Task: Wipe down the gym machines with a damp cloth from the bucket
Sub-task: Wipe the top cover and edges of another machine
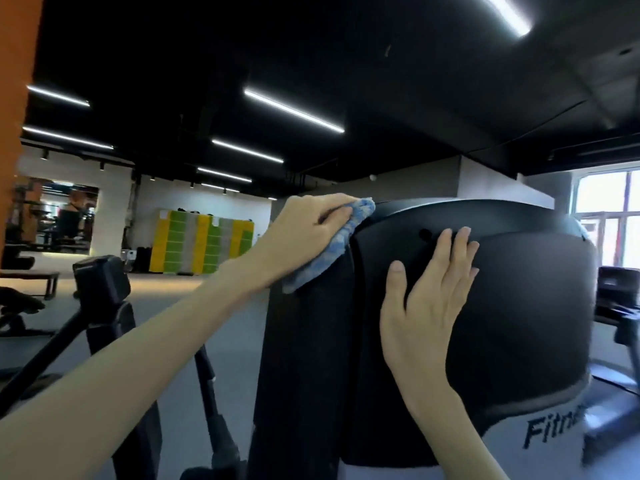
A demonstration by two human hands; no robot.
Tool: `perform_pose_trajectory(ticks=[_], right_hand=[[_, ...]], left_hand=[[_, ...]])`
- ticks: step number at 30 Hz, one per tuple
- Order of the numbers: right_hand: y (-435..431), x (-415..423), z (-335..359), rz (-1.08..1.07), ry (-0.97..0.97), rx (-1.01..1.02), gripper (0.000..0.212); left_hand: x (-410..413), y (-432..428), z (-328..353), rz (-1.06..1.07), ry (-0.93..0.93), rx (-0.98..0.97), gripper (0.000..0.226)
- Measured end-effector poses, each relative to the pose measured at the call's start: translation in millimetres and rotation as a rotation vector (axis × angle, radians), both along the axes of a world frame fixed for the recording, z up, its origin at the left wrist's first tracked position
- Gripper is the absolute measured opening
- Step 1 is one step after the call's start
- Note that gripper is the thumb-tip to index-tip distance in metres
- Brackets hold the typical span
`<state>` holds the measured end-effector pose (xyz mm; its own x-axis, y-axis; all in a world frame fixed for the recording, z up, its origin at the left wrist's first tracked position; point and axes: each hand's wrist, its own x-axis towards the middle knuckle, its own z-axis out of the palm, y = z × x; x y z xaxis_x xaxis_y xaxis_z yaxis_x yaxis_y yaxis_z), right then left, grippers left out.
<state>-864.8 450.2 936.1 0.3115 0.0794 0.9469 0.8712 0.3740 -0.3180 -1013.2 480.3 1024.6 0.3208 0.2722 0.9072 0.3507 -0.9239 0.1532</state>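
Note:
A large black gym machine housing (526,306) fills the middle and right of the head view. My left hand (304,233) grips a blue cloth (332,247) and presses it against the housing's upper left edge. The cloth hangs down along that edge. My right hand (426,299) lies flat on the front of the housing, fingers spread and pointing up, holding nothing. No bucket is in view.
Black machine arms and a padded handle (100,278) stand at the lower left. Yellow and green lockers (201,240) line the far wall. A treadmill (620,306) sits at the right by bright windows. A low bench (31,277) is at far left on grey floor.

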Motion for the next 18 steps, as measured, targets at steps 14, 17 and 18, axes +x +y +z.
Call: perform_pose_trajectory(ticks=[14,17,18], right_hand=[[8.1,-24.9,-2.6,-0.294,0.09,0.012,0.066],[7.3,-23.2,-2.7,-0.29,0.091,0.01,0.066],[7.2,-22.6,-2.3,-0.285,0.093,0.008,0.066]], left_hand=[[-12.9,26.5,-7.5,-0.056,0.063,0.148,0.036],[-0.7,23.8,20.4,-0.124,0.114,0.119,0.025],[3.9,23.7,29.4,-0.145,0.11,0.104,0.022]])
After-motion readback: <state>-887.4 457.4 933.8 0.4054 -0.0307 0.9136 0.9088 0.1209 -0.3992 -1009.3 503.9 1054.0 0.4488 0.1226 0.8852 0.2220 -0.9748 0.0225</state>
